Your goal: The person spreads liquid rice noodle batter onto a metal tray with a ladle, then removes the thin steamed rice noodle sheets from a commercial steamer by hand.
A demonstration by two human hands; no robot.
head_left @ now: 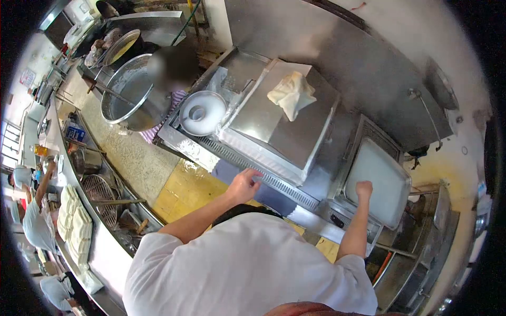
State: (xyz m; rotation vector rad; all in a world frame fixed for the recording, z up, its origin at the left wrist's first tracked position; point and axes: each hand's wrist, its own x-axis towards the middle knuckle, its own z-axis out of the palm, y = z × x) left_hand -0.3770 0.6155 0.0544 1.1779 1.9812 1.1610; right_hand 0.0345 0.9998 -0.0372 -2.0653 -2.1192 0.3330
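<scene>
My left hand (245, 185) hovers near the slotted front edge of the steel counter (329, 134). Its fingers are loosely curled, with a gap between thumb and index finger and nothing visible in it. My right hand (364, 189) is closed in a fist over the near side of a large shallow tray (387, 179) with a pale, misty inside. What the fist holds, if anything, is hidden. Between and beyond my hands stands a boxy steel cover (263, 113) with white cloth round its base. A crumpled cream cloth (292, 96) lies on top.
A round pan with a central ring (202, 113) sits on the counter's left. Farther left is a big metal pot (126, 89) with a long handle in it, beside a person whose head is blurred. Folded cloths (74, 224) line a left-hand counter, with several people beyond.
</scene>
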